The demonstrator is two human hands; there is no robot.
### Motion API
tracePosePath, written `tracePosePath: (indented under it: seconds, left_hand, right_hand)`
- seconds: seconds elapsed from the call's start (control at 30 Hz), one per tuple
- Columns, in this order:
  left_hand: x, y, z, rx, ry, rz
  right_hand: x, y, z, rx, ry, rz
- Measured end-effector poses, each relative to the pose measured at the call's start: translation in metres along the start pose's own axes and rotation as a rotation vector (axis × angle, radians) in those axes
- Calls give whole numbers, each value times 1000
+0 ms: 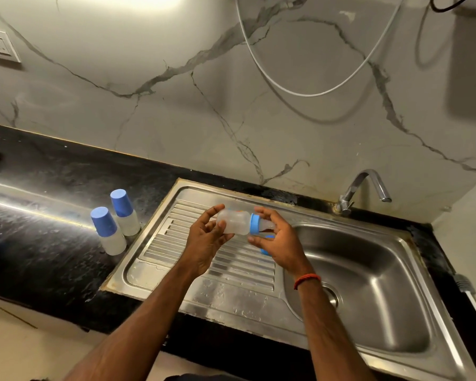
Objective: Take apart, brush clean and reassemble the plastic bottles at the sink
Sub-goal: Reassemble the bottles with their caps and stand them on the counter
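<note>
Head view: we hold the bottle (235, 222) sideways above the drainboard (160, 243), left hand (206, 237) gripping its base, right hand (279, 243) curled round the teat (267, 224) beside the blue collar (254, 224), with what looks like a blue cap (267, 247) tucked in that palm. If we twist the collar with so crowded a grip, cap or teat could slip into the basin (374, 270) on the right.

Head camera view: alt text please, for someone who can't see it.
Two hands hold a translucent plastic bottle with a blue collar sideways above a steel sink's ribbed drainboard, the left hand at its base, the right hand at its teat end. Two blue-capped white bottles stand on the black counter.
</note>
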State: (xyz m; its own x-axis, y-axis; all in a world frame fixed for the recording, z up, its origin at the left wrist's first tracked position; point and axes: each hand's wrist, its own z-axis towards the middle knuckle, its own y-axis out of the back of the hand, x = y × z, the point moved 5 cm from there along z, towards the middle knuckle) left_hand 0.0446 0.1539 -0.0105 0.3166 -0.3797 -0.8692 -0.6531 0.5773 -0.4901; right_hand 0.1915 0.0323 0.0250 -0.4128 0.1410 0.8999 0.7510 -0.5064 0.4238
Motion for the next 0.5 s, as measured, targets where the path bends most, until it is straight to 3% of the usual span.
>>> tracePosePath:
  seconds: [0.17,0.33,0.5]
  left_hand:
    - [6,-2,1,-31,46,-6]
    - [6,-4,5,-19,-23,83]
    - [5,-5,9,58,-67,142]
  right_hand:
    - [4,-3,-2,-59,50,-21]
    - [4,-3,-4,-63,81,-135]
    - [-3,-4,-7,-83,-11,21]
